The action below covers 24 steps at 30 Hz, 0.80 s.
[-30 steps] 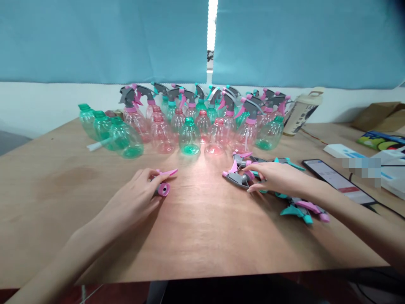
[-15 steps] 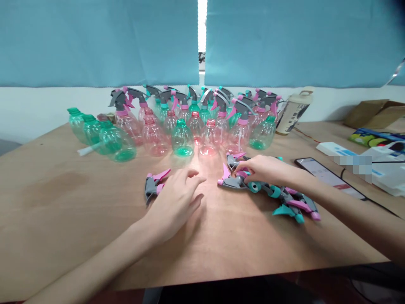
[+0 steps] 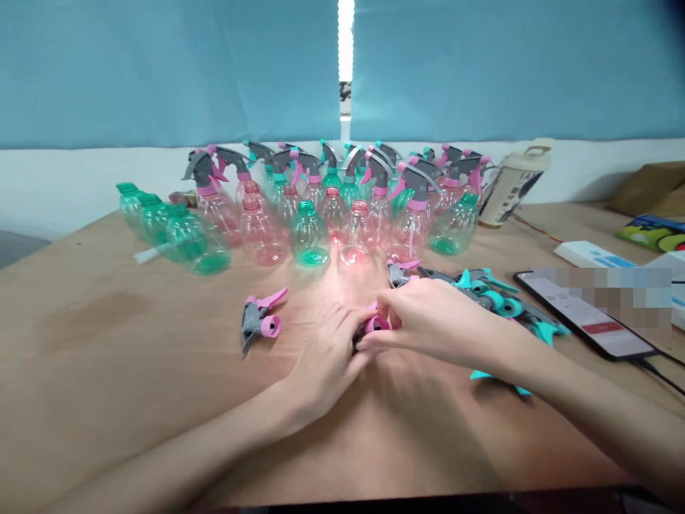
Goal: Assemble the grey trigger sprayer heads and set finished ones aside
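Note:
Between both hands is a grey and pink trigger spray head [image 3: 377, 324], its pink collar facing me and much of its body hidden by fingers. My left hand [image 3: 327, 350] is closed around its left side. My right hand [image 3: 422, 318] pinches it from the right near the collar. Another pink and grey spray head [image 3: 260, 323] lies on the table to the left of my left hand. Beyond and under my right forearm lies a pile of spray heads [image 3: 497, 303] with turquoise and pink parts, partly covered by the arm.
Rows of clear green and pink bottles stand at the back, several with spray heads on, others like the green bottle [image 3: 310, 239] open-necked. A tumbler [image 3: 514, 184], a phone [image 3: 586, 314], a cardboard box [image 3: 647, 189] and white packaging [image 3: 594, 253] are at the right.
My right hand has brought a pink and grey spray head leftward from the pile. My left hand has moved right, off the lone spray head, and closed on the one in my right hand.

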Motion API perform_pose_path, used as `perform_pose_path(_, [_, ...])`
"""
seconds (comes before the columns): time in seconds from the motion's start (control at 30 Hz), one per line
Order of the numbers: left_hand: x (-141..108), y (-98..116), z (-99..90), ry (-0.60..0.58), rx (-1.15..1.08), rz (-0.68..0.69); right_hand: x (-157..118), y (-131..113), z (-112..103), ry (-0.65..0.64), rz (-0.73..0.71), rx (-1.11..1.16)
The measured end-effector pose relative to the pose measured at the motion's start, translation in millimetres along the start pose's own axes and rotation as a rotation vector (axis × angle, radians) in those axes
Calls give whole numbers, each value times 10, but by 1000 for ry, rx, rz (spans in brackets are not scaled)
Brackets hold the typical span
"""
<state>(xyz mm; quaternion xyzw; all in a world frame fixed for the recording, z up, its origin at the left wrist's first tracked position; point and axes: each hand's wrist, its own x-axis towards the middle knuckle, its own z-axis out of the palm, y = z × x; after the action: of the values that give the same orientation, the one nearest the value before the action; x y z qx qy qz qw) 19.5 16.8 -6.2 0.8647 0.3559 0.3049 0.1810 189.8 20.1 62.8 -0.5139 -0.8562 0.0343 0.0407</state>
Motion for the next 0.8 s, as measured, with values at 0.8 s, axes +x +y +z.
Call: perform_pose_path(0.8, [-41, -139, -64, 139, -225, -375, 413, 258, -369, -537, -255, 425])
